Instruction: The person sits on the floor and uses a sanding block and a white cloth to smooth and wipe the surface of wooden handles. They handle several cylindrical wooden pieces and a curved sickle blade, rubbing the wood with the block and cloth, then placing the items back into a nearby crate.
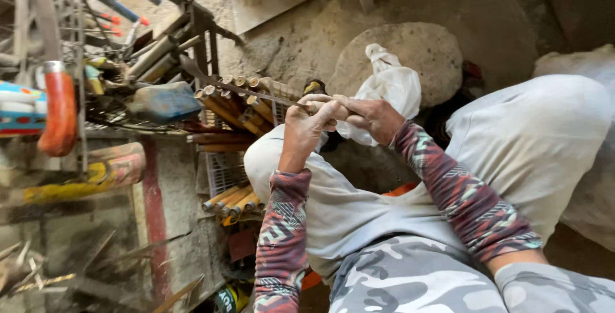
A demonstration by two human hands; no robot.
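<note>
I sit with my knees drawn up in grey trousers. Both hands meet above my left knee [269, 153] on one tool [323, 104] with a pale wooden handle. My left hand [302, 128] wraps the handle from below. From the right, my right hand [377, 118] pinches the handle's end. A thin dark curved blade [240, 89] runs from the handle to the left, over a stack of wooden handles [238, 107].
A white plastic bag [392, 86] lies behind my hands, in front of a round flat stone [416, 47]. Left stands a cluttered rack with an orange-handled tool [59, 113], a blue container [164, 101] and metal rods. More wooden handles [233, 201] lie by a white crate [224, 171].
</note>
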